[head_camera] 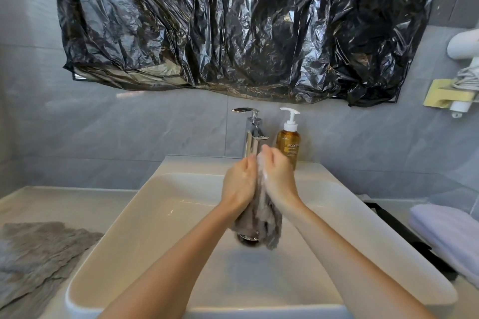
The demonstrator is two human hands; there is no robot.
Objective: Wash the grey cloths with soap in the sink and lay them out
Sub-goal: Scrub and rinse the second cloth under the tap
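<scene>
A wet grey cloth (261,220) hangs bunched between both my hands above the white sink (160,215). My left hand (239,184) grips its left side and my right hand (278,180) grips its right side, palms facing each other with white foam on the cloth between them. The cloth's lower end dangles over the drain (247,238), partly hiding it. An amber soap bottle (288,141) with a white pump stands at the sink's back rim, just behind my right hand. Another grey cloth (39,259) lies spread flat on the counter at the left.
A chrome tap (252,134) rises right behind my hands. Black plastic sheeting (233,28) covers the wall above. A folded pale towel (448,233) lies on the right counter beside a black strip (404,233). A wall holder (453,96) sits at far right.
</scene>
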